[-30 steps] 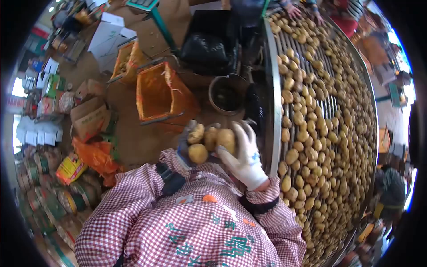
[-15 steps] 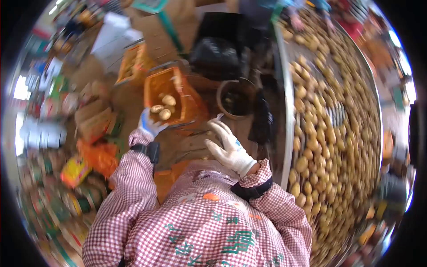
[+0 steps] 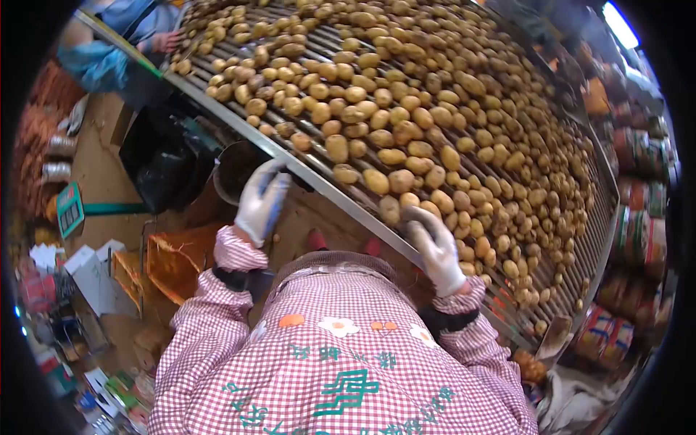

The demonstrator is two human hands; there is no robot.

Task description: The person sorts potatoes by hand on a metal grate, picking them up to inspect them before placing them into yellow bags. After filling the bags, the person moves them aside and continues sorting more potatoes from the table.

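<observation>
Many potatoes [image 3: 377,181] lie over a roller table [image 3: 319,156] of dark parallel bars in front of me. My left hand [image 3: 261,201], in a white glove with a blue palm, is at the table's metal edge, fingers stretched out and nothing in them. My right hand [image 3: 436,250], gloved in white with dirty fingertips, reaches over the same edge on the right. Its fingers are apart beside the nearest potatoes. Whether its fingertips touch one cannot be made out.
A co-worker's hand [image 3: 167,41] is at the table's far left end. Below the edge stand a bucket [image 3: 235,170] and a black plastic-covered object [image 3: 170,156]. Orange crates [image 3: 181,257] and a green-framed scale display [image 3: 70,210] are on the left. Stacked packages [image 3: 605,333] stand right.
My view has swung right, from the orange crate with several potatoes to the roller table. My left hand has left the crate's rim, and my right hand is now over the table's edge.
</observation>
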